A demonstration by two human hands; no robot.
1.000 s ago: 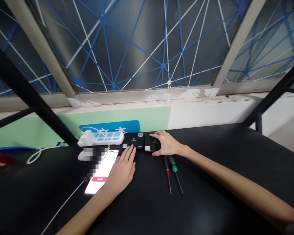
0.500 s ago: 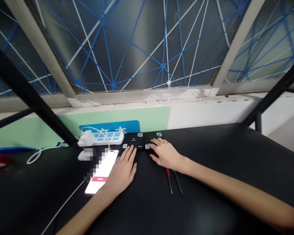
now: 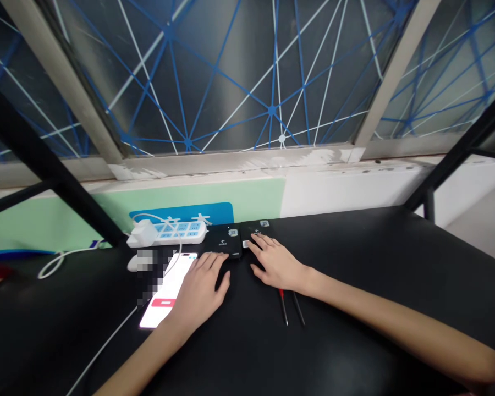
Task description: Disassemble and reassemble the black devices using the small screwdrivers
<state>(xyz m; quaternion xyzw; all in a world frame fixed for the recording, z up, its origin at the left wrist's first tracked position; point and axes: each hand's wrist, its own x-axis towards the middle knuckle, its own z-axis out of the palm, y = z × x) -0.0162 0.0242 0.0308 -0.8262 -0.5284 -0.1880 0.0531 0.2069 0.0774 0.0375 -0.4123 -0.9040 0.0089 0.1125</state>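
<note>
My left hand (image 3: pixel 200 289) lies flat and open on the black table (image 3: pixel 355 286), its fingertips at the near edge of a small black box (image 3: pixel 224 240). A lit phone (image 3: pixel 165 294) lies just left of this hand. My right hand (image 3: pixel 274 263) rests palm down, fingers spread, on a second black box (image 3: pixel 253 231) beside the first. Two screwdrivers, one red (image 3: pixel 284 308) and one dark-shafted (image 3: pixel 298 309), poke out from under the right wrist.
A white power strip (image 3: pixel 169 232) with a plugged-in charger stands at the back by the wall. A white cable (image 3: pixel 103 346) runs from the phone toward the front left. Black frame bars (image 3: pixel 37 159) slant at both sides. Windows rise behind.
My right hand slid back toward me over the right black box and now covers the screwdriver handles. The left hand stayed nearly still. The view shifted slightly.
</note>
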